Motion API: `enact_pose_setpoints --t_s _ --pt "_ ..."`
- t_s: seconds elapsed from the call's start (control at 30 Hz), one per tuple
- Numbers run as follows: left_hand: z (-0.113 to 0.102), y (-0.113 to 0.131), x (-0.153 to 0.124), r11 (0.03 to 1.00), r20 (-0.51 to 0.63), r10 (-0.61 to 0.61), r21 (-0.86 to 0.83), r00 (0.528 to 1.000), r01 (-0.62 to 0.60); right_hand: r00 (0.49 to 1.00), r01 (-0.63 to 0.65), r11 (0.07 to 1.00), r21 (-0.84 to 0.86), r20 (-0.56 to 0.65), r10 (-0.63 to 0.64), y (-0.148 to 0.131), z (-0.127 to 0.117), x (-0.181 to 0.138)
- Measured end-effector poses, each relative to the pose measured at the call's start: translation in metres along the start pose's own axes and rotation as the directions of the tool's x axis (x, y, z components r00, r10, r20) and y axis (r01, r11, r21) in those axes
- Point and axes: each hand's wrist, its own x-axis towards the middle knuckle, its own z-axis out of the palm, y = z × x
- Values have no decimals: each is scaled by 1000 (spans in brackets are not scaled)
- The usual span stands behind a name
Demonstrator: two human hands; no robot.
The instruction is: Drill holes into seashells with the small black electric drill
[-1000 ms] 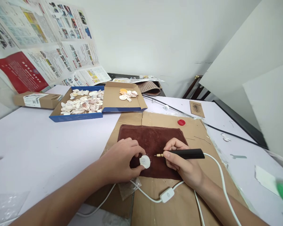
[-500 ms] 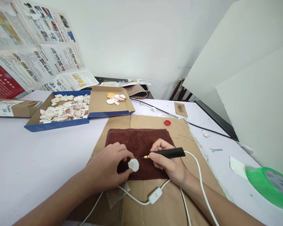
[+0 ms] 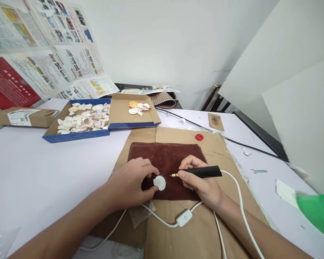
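Between the thumb and index finger of my left hand [image 3: 136, 181] is a white seashell [image 3: 160, 183], marked with a few small dark dots. Pen-fashion, my right hand [image 3: 201, 181] grips a black handheld rotary drill [image 3: 202, 172] with a brass-coloured tip and thin bit. The bit points left toward the shell, a short gap apart from it. Both hands are over a dark red-brown cloth [image 3: 162, 151]. From the drill's rear end a white cable [image 3: 239, 196] runs down, and an inline switch [image 3: 184, 218] lies on the cardboard in front of the cloth.
Cardboard [image 3: 175, 237] lies beneath the cloth. Back left, a blue-edged box [image 3: 77, 138] holds many shells, with several more on its open lid [image 3: 118, 117]. A red cap [image 3: 199, 137], a small wrench [image 3: 259, 171] and green tape [image 3: 313, 212] are to the right.
The whole view has shifted, so things appear farther right and slightly higher. Both hands keep their grip on the shell and the drill, with a gap still between bit and shell.
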Motion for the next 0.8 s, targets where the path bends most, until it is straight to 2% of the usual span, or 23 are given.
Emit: enact_pose_setpoints --t_s 0.13,0.27,0.33,0.43,0.63,0.8 --pt "-2 1 1 1000 6 -12 7 1000 12 1000 15 996 -86 -8 -16 -4 2 0" --pt "-2 2 2 1000 10 -6 16 1000 6 997 71 946 -317 18 -69 -11 5 -2" --pt "-1 3 2 1000 13 7 28 1000 -8 996 83 922 -378 61 -65 -14 7 -3" --pt "0 2 3 999 18 13 42 1000 -14 992 113 902 -417 90 -83 -16 8 -4" --pt "1 4 2 999 9 -14 36 1000 13 986 165 876 -454 54 -157 -14 9 -6" --pt "5 8 1 1000 37 -2 23 999 2 982 190 850 -491 79 -174 -12 12 -8"
